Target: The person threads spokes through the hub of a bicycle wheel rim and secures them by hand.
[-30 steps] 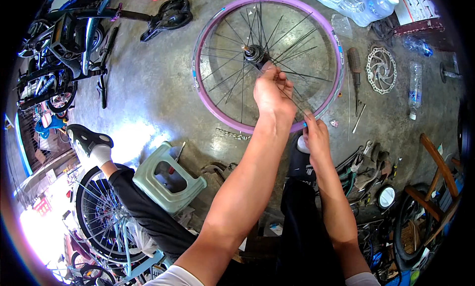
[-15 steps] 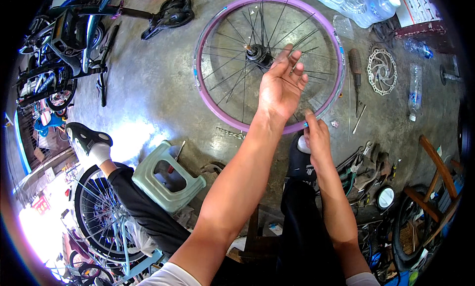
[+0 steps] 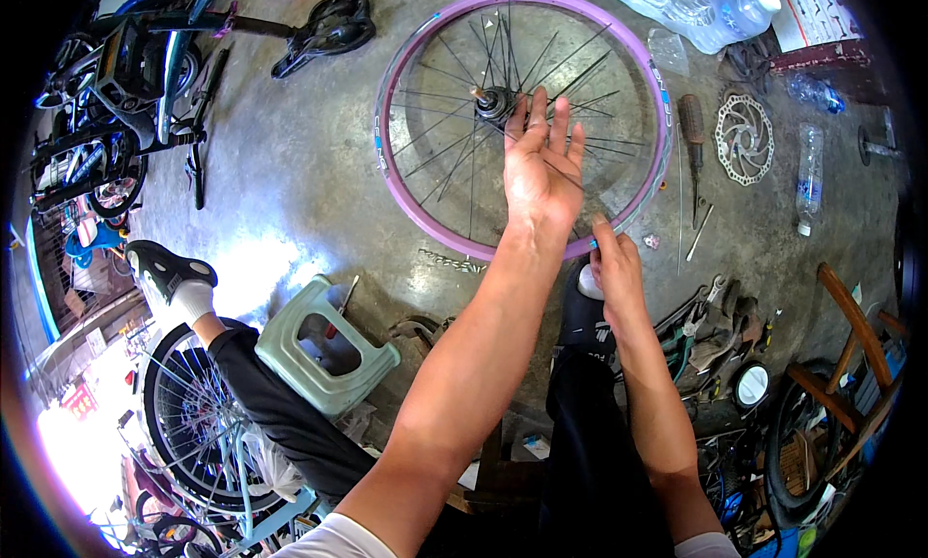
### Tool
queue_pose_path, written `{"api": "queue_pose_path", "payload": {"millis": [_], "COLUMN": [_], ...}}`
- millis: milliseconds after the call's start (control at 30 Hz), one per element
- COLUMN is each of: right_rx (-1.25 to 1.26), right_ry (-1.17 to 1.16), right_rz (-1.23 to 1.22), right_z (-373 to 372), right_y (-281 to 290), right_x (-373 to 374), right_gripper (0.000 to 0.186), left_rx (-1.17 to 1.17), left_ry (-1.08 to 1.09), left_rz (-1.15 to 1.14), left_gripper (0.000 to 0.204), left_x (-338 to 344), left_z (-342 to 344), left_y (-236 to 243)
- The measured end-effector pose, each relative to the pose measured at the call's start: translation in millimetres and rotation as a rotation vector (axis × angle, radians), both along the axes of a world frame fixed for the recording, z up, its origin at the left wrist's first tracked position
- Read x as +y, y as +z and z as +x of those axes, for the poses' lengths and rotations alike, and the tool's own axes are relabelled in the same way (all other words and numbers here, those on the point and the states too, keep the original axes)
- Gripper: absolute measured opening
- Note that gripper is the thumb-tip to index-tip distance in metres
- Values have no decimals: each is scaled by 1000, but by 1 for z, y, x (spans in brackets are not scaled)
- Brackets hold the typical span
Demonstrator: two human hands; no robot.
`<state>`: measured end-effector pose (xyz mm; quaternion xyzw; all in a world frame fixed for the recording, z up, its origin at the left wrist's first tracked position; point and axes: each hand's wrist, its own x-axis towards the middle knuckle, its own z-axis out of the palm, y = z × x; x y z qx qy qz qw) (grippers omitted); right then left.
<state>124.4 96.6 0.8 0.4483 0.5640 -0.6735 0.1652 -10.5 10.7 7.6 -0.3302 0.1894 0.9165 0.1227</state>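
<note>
A purple bicycle wheel rim [image 3: 454, 235] with thin black spokes and a black hub [image 3: 490, 104] lies on the concrete floor. Over the spokes just below the hub is my left hand [image 3: 545, 171], palm up, fingers apart; a thin spoke crosses it, and I see no grip on it. At the rim's lower right, my right hand [image 3: 614, 266] is closed on the edge, thumb on top beside a small blue piece too small to name. A long-handled screwdriver [image 3: 691, 121], a thin rod and a silver brake disc [image 3: 744, 139] lie right of the wheel.
Left are bicycle parts [image 3: 130, 75], a black saddle [image 3: 329, 36] and a green plastic stool [image 3: 319, 316]. Water bottles [image 3: 810, 176] lie right. Assorted hand tools [image 3: 710, 321] and a wooden chair [image 3: 851, 336] are lower right. My legs stretch either side beneath my arms.
My left hand's curled fingers at the hub have opened out; it shifted right, then back slightly left. My right hand has stayed at the rim.
</note>
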Motion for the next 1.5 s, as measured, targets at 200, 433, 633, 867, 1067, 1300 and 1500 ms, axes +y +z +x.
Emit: {"api": "queue_pose_path", "payload": {"millis": [200, 433, 633, 867, 1067, 1300, 1500], "right_rx": [-9, 8, -2, 2, -15, 14, 24], "right_ry": [15, 10, -9, -3, -35, -48, -23], "right_rz": [4, 24, 0, -18, -5, -48, -43], "right_z": [-1, 2, 0, 0, 3, 2, 1], "right_y": [0, -4, -3, 0, -5, -5, -3], "right_x": [-1, 1, -2, -3, -2, -6, -5], "right_gripper": [48, 48, 42, 42, 43, 37, 38], "left_rx": [6, -21, -66, -63, -57, -9, -36], "left_ry": [38, 52, -29, 0, -51, -147, -58], "left_rz": [75, 102, -86, -51, 24, 69, 94], "left_gripper": [52, 42, 31, 28, 30, 35, 26], "left_x": [2, 5, 2, -2, -4, -8, 1], "left_z": [4, 5, 7, 6, 4, 0, -3], "left_y": [4, 3, 1, -3, -3, -3, 0]}}
